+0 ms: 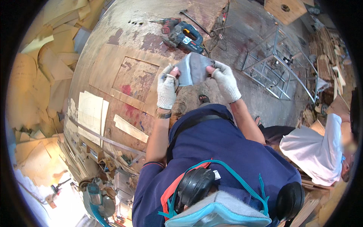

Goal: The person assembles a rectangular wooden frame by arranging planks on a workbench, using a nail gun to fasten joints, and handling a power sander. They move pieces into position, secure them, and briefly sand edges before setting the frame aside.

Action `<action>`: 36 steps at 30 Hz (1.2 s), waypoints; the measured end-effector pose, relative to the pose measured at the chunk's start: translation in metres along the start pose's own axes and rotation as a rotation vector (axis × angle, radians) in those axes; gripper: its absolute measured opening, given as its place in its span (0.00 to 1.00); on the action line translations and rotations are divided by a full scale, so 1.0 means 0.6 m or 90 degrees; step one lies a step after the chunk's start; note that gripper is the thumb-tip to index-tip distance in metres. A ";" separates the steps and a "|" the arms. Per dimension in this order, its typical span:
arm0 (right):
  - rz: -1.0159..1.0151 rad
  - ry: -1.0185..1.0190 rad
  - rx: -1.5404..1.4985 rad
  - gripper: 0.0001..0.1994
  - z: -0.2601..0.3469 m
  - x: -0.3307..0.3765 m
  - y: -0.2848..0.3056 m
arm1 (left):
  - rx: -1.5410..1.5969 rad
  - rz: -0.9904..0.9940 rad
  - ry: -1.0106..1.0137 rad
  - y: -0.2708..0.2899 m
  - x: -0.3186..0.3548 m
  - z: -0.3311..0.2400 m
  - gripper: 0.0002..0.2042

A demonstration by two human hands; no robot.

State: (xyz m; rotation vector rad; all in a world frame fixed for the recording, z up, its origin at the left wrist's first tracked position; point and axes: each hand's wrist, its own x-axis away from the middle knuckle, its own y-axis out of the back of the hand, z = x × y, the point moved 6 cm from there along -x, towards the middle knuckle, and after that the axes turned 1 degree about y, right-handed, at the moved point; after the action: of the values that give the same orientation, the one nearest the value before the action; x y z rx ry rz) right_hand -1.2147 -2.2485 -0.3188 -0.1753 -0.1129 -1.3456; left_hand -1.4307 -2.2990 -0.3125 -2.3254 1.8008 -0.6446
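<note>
Both my hands wear white knitted gloves with bare fingertips showing. Between them a grey and light-blue piece of ribbed, cloth-like material [194, 69] is stretched, with a fold down its middle; I cannot tell exactly what it is. My left hand [167, 87] pinches its left edge between thumb and fingers. On the opposite edge, my right hand [225, 81] is closed the same way. The piece hangs in front of my body, near the edge of a worn wooden workbench [147, 77].
A blue jigsaw [186, 37] and a red and black drill [170, 25] lie on the bench's far end. Nearer are pale sheets [90, 113] and a long metal ruler [109, 140]. Right stands a metal frame [274, 56]; a person in a white shirt [314, 147] is close by.
</note>
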 end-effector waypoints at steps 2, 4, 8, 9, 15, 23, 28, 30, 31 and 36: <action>-0.068 0.002 -0.082 0.07 0.030 -0.004 0.001 | 0.011 -0.015 -0.081 0.036 -0.006 -0.012 0.07; 0.029 0.006 -0.117 0.10 0.022 -0.024 0.010 | 0.042 0.003 -0.158 0.057 -0.007 -0.022 0.07; 0.032 0.040 -0.004 0.08 0.033 -0.045 0.003 | -0.127 -0.050 -0.147 0.071 0.024 -0.053 0.10; 0.043 0.055 0.031 0.08 0.043 -0.044 -0.008 | -0.146 -0.108 -0.136 0.095 0.028 -0.033 0.13; 0.160 0.102 0.065 0.07 0.034 -0.043 -0.058 | -0.226 -0.109 -0.445 -0.005 0.168 -0.210 0.34; 0.291 0.059 0.176 0.14 -0.014 -0.014 -0.128 | -0.042 0.491 -0.727 -0.149 0.367 -0.333 0.37; 0.424 0.150 0.158 0.11 0.011 0.021 -0.193 | -0.180 0.321 -0.821 -0.098 0.336 -0.334 0.40; 0.460 0.238 0.243 0.05 0.049 0.042 -0.218 | -0.369 0.023 -0.666 -0.055 0.298 -0.283 0.38; 0.512 0.272 0.268 0.05 0.068 0.041 -0.224 | -0.486 -0.103 -0.534 -0.035 0.280 -0.247 0.37; 0.616 0.387 0.326 0.07 0.082 0.045 -0.228 | -0.840 -0.159 -0.300 0.004 0.218 -0.093 0.34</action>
State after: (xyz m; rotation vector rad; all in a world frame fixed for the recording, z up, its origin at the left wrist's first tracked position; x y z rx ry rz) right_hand -1.3415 -2.2941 -0.2573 0.5576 0.1353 -0.3319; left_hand -1.4300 -2.4148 -0.2301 -2.9349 1.9044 1.4269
